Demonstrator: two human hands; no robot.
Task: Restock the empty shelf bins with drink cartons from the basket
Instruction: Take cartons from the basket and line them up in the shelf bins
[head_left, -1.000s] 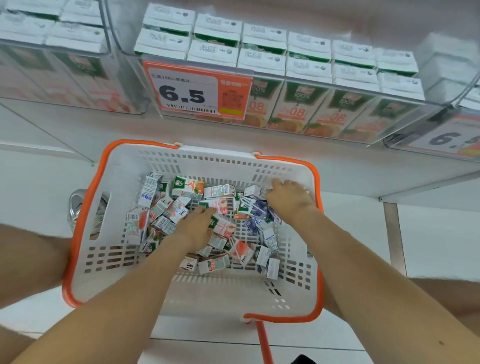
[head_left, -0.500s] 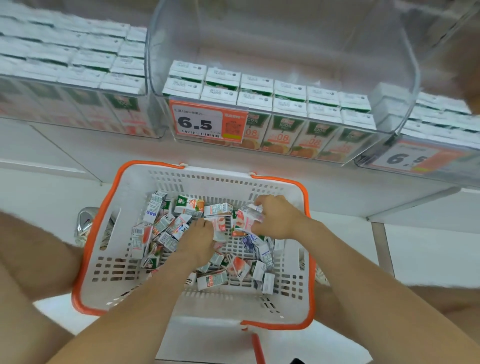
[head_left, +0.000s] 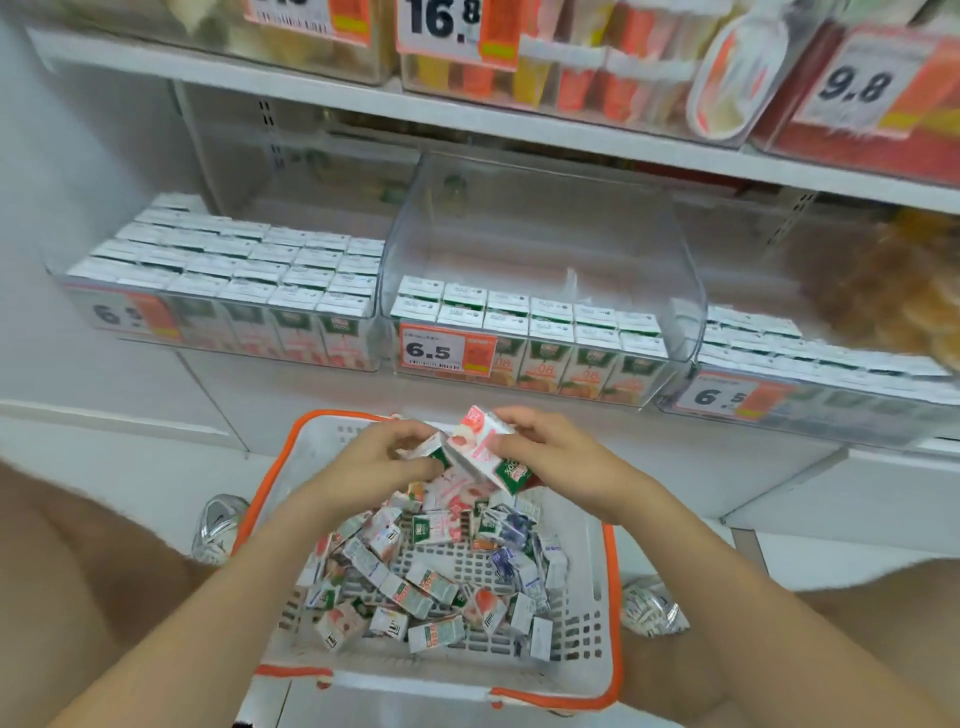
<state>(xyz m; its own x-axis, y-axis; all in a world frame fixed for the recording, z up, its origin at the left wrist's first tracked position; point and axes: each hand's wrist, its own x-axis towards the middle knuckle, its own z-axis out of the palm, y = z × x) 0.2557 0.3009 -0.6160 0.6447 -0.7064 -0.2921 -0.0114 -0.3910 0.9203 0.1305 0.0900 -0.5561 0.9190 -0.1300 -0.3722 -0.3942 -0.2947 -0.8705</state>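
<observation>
Fingers (head_left: 511, 418) curled tight on both sides: our right hand (head_left: 550, 460) pinches a pink-and-white carton (head_left: 478, 447) with a green end, our left hand (head_left: 374, 457) grips a second carton (head_left: 430, 451), and the two cartons touch, held above the basket's far edge. Nearest us sits the basket (head_left: 415, 680) with its orange rim, and the loose cartons (head_left: 415, 587) lie jumbled across its middle and far half. Beyond, on the lower shelf (head_left: 311, 382), the middle bin (head_left: 680, 291) has just two rows standing at its front edge, behind the 6.5 tag (head_left: 447, 353), with bare space behind them. The left bin (head_left: 208, 325) looks full.

Now the risks as we read them. Two cartons pressed together in a pinch could slip and drop back into the pile. As we reach over those front rows, a wrist could topple them. And our pink carton may not match the orange-printed ones in that middle bin, so we could misfile it.
</observation>
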